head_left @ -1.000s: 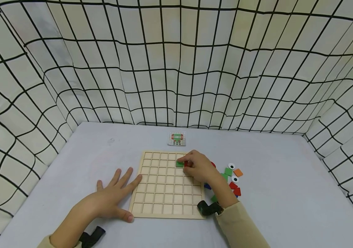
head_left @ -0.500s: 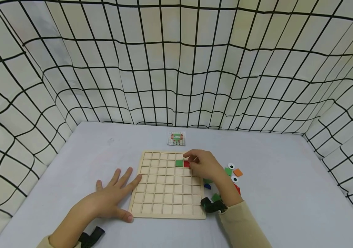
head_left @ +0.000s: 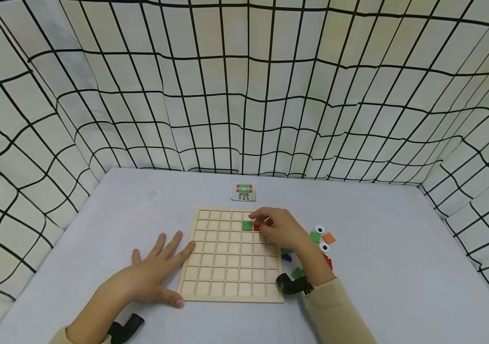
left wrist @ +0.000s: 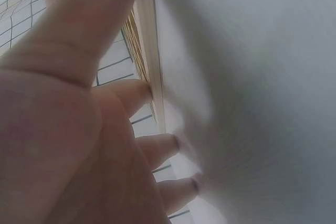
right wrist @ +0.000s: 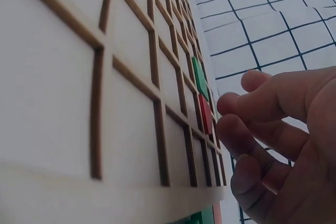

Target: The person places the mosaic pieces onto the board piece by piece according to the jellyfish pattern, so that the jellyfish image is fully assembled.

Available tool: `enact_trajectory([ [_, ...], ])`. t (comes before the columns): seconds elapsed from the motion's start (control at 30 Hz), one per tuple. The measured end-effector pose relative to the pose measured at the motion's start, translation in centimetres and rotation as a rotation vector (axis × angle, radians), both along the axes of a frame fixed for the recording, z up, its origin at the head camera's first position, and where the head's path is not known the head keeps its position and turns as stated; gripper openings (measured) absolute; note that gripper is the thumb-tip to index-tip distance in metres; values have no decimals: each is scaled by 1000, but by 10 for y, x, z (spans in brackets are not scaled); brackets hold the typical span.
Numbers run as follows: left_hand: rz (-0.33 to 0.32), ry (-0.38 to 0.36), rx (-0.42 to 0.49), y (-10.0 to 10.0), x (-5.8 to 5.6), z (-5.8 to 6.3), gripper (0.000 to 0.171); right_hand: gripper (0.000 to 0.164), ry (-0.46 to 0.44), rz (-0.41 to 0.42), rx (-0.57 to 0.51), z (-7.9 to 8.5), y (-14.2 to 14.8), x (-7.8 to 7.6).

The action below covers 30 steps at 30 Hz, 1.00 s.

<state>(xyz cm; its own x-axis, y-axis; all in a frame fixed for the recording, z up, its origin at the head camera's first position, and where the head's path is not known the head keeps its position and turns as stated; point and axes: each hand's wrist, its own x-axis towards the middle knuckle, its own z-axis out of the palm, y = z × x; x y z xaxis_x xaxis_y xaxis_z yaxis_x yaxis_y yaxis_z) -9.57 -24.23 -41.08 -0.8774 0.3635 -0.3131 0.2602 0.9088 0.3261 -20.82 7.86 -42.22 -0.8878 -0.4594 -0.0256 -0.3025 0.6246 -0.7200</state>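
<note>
A wooden grid board (head_left: 231, 301) lies flat on the table. A green square tile (head_left: 247, 225) and a red tile (head_left: 256, 228) sit side by side in cells near its far edge. My right hand (head_left: 285, 229) hovers over the board's far right part, fingers loosely bent beside the red tile and partly covering it. In the right wrist view the fingertips (right wrist: 228, 103) stand apart from both tiles, with nothing between them. My left hand (head_left: 154, 272) lies with spread fingers at the board's left edge, thumb by the near left corner.
Right of the board lie loose pieces: an orange tile (head_left: 328, 238), round eye pieces (head_left: 319, 229), green tiles (head_left: 315, 236), red ones and a blue piece (head_left: 286, 257). A small pattern card (head_left: 243, 191) lies beyond the board. Black netting over white sheeting surrounds the table.
My right index finger has lifted off the green tile, and the hand has drawn back slightly to the right, uncovering the tile. The left hand has stayed in place.
</note>
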Motion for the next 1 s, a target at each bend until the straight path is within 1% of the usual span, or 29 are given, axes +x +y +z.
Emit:
enact_trajectory([
  [0.07,-3,0,2,0,0,0,123,38,-17,29,-18,1,-2,1],
  [0.2,-5,2,-1,0,-1,0,123,42,-34,61,-11,1,-4,2],
  [0.43,-2,5,-8,0,-1,-1,123,43,-54,73,-33,2,-2,3],
  [0.57,-1,7,-8,0,-1,-1,123,45,-49,71,-40,1,-3,3],
  [0.73,-3,7,0,0,-1,-1,123,42,-10,97,-1,-1,-6,2],
  [0.8,-4,7,3,0,-1,0,122,42,-8,83,6,-1,-6,2],
  [0.9,1,1,5,0,-1,0,122,43,-28,59,-16,0,-4,3],
  [1.0,7,-10,6,1,-1,0,122,39,-48,55,-82,3,3,1],
])
